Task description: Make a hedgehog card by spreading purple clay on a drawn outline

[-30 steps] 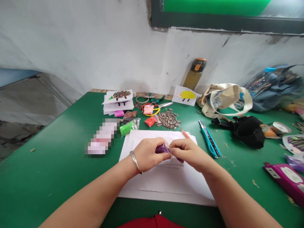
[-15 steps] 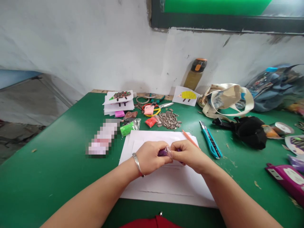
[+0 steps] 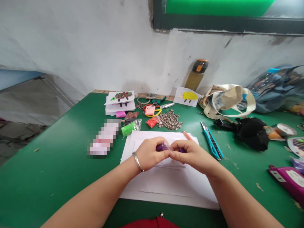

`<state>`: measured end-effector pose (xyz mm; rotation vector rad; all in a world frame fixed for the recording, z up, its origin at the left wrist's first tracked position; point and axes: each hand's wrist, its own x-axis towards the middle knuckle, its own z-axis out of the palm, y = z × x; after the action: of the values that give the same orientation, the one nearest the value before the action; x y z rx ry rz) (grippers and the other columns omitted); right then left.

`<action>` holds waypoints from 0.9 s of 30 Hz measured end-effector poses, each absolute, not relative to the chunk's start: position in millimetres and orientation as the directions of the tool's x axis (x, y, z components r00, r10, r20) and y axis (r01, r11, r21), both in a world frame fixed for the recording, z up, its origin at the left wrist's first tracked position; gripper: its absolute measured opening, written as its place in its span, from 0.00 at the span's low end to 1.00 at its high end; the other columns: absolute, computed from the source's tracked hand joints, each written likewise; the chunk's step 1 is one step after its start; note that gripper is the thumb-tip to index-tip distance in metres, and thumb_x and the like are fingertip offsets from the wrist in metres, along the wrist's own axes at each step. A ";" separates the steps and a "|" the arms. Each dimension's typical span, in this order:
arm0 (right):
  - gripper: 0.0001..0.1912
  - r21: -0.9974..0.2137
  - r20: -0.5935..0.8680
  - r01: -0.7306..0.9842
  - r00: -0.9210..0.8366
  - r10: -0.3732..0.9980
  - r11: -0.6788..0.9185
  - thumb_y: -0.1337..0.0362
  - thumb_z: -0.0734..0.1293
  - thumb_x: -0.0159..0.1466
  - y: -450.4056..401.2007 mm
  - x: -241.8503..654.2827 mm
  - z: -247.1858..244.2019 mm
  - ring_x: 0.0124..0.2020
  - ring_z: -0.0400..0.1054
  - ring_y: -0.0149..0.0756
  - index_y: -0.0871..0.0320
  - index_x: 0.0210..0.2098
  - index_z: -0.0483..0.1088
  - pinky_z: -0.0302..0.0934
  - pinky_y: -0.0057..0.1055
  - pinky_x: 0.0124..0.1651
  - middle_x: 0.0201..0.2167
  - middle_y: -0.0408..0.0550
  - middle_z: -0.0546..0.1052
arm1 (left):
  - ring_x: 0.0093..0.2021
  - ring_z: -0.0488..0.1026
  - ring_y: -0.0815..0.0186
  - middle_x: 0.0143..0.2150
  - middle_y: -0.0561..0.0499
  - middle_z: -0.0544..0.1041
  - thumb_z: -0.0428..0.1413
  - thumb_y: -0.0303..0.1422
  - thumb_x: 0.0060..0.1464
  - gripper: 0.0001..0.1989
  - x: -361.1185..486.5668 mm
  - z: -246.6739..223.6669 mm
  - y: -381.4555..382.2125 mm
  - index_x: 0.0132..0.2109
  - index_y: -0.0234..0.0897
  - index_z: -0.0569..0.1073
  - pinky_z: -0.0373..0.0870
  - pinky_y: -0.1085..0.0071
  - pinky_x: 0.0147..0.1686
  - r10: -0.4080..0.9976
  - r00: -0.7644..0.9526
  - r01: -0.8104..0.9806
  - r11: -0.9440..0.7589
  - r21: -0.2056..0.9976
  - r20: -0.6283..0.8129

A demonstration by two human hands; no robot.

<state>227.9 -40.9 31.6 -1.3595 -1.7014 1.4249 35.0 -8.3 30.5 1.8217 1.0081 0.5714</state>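
Note:
My left hand [image 3: 149,155], with a silver bangle on its wrist, is closed around one side of a small clear plastic packet of purple clay [image 3: 163,146]. Pinching the packet's other side is my right hand [image 3: 193,155], its thumb tip meeting my left thumb. Much of the packet is hidden by my fingers. Both hands are above a stack of white paper [image 3: 166,185]. An orange pencil [image 3: 187,135] lies on the paper, partly behind my right hand. Beyond the stack are a green clay packet [image 3: 128,129], a red clay packet [image 3: 152,122] and a pile of striped sunflower seeds [image 3: 170,120].
A blue utility knife [image 3: 211,142] lies right of the paper. Farther back are scissors [image 3: 163,107], hedgehog picture cards [image 3: 121,97] and a yellow hedgehog drawing [image 3: 188,97]. A bottle [image 3: 196,74] stands by the wall. At right are a cream bag [image 3: 228,98] and a black item [image 3: 253,134].
My right fingers have shifted their pinch and the right thumb now reaches to the left thumb. More purple shows beside my right fingers. The view has moved slightly.

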 end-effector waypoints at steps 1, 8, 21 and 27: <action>0.17 -0.934 -0.202 0.350 -0.350 0.915 -0.072 0.48 0.68 0.59 -41.0 228.0 31.6 0.22 0.58 0.29 0.56 0.25 0.70 0.55 0.31 0.29 0.18 0.39 0.65 | 0.29 0.66 0.69 0.28 0.55 0.72 0.60 0.37 0.50 0.08 35.3 29.2 -7.7 0.32 0.36 0.74 0.62 0.74 0.29 0.832 0.551 0.382 -0.184 0.906 -0.063; 0.13 -0.936 -0.228 0.338 -0.358 0.905 -0.102 0.53 0.65 0.63 -40.5 232.3 31.7 0.23 0.61 0.30 0.56 0.32 0.74 0.57 0.30 0.29 0.18 0.40 0.67 | 0.24 0.66 0.70 0.25 0.52 0.72 0.57 0.44 0.53 0.16 36.5 24.4 -4.6 0.32 0.34 0.70 0.64 0.73 0.24 0.761 0.629 0.182 0.053 0.982 -0.158; 0.15 -0.911 -0.209 0.404 -0.290 0.934 -0.079 0.58 0.63 0.62 -42.2 222.0 31.7 0.20 0.58 0.29 0.56 0.20 0.64 0.54 0.29 0.25 0.16 0.40 0.65 | 0.20 0.67 0.71 0.23 0.52 0.74 0.56 0.40 0.54 0.14 38.3 26.5 -5.8 0.27 0.35 0.70 0.64 0.75 0.21 0.859 0.495 0.274 -0.009 0.962 -0.133; 0.16 -0.957 -0.265 0.194 -0.272 0.925 -0.217 0.54 0.66 0.60 -41.5 220.7 27.2 0.20 0.58 0.28 0.57 0.22 0.68 0.54 0.30 0.27 0.16 0.39 0.65 | 0.18 0.67 0.72 0.21 0.52 0.73 0.57 0.43 0.52 0.16 34.2 26.4 0.4 0.27 0.34 0.70 0.64 0.76 0.17 0.851 0.496 0.187 0.090 0.978 -0.173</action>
<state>220.7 -41.5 27.2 -1.3615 -1.4303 1.5424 34.2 0.4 26.4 1.4248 0.9731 0.6329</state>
